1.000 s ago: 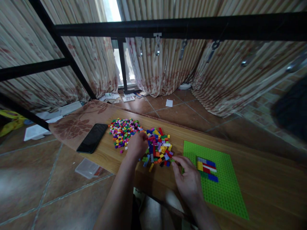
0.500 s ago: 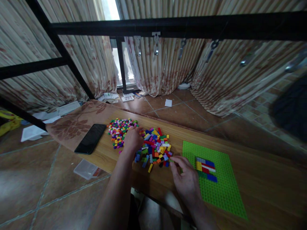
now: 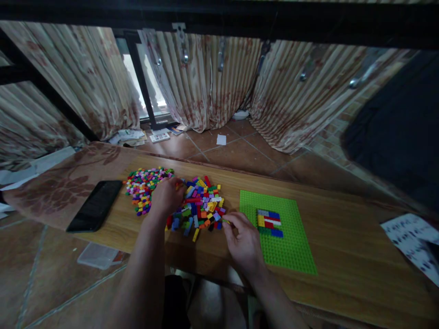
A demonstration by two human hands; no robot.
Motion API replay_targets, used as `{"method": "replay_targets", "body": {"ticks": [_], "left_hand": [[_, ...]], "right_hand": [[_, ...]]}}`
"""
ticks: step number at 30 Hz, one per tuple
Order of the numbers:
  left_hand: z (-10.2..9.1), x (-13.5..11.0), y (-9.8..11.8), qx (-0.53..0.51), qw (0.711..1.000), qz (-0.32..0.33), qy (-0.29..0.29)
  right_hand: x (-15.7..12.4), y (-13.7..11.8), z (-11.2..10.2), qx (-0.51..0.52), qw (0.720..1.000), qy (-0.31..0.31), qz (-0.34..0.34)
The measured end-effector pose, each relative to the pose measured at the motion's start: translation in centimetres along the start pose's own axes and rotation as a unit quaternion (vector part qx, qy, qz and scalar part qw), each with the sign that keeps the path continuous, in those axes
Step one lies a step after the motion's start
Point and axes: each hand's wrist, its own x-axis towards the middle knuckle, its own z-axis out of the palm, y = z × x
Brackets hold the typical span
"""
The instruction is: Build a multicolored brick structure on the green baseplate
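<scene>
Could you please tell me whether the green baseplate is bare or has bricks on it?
Not bare: a patch of coloured bricks sits on the green baseplate, with bare green studs around it.

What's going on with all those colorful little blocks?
Someone's two hands are at the toy bricks. The left hand reaches between two loose piles; what its fingertips hold is unclear. The right hand seems to pinch a small greenish brick. A few bricks sit together on the green baseplate, which lies on the wooden table.

Both hands (image 3: 244, 242) and slender forearms (image 3: 142, 269) are bare, with apparently black clothing (image 3: 175, 304) below.
</scene>
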Motion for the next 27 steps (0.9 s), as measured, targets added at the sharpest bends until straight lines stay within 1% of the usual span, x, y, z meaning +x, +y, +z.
{"method": "replay_targets", "body": {"ticks": [1,3,4,5,7,9,11,12,13,14,16,19,21,23,25,27], "left_hand": [[-0.3,-0.1,0.0,-0.029,1.0,-0.002,0.009],[-0.7,-0.7,0.5,-0.13,0.991,-0.004,0.017],[-0.8,-1.1,0.9,-0.199,0.98,-0.004,0.013],[-0.8,-1.6,1.5,-0.277,0.961,-0.002,0.003],[-0.6,-3.0,3.2,-0.426,0.903,0.004,-0.049],[0.0,-4.4,5.2,-0.537,0.838,-0.01,-0.099],[0.7,-5.7,7.3,-0.608,0.784,-0.05,-0.117],[1.1,-6.2,8.2,-0.63,0.761,-0.068,-0.141],[1.4,-6.6,9.0,-0.645,0.742,-0.083,-0.165],[1.7,-6.9,9.7,-0.654,0.729,-0.092,-0.179],[2.1,-7.3,10.5,-0.664,0.713,-0.099,-0.204],[2.5,-7.5,10.8,-0.661,0.709,-0.099,-0.224],[2.6,-7.5,10.6,-0.652,0.717,-0.099,-0.226],[2.6,-7.5,10.4,-0.643,0.727,-0.092,-0.224],[2.6,-7.4,10.2,-0.636,0.735,-0.073,-0.224],[2.4,-7.2,10.2,-0.624,0.745,-0.04,-0.234]], "right_hand": [[0.0,-0.1,0.0,0.0,1.0,-0.001,0.002],[0.1,-0.3,-0.2,0.003,1.0,0.002,0.006],[0.1,-0.4,-0.2,0.007,1.0,0.006,0.009],[0.2,-0.5,-0.3,0.015,1.0,0.013,0.012],[0.3,-0.8,-0.3,0.045,0.998,0.034,0.023],[0.4,-1.0,-0.3,0.088,0.994,0.057,0.043],[0.5,-1.0,-0.2,0.13,0.986,0.076,0.066],[0.5,-1.0,-0.2,0.149,0.983,0.082,0.076],[0.6,-0.9,-0.2,0.166,0.979,0.086,0.085],[0.6,-0.8,-0.3,0.182,0.975,0.089,0.093],[0.8,-0.6,-0.4,0.21,0.967,0.094,0.109],[1.0,-0.4,-0.6,0.237,0.958,0.095,0.133],[1.2,-0.4,-0.8,0.274,0.947,0.088,0.146],[1.3,-0.5,-0.9,0.323,0.93,0.072,0.161],[1.4,-0.6,-1.0,0.36,0.914,0.049,0.182],[1.5,-0.8,-1.2,0.378,0.904,0.022,0.196]]}}
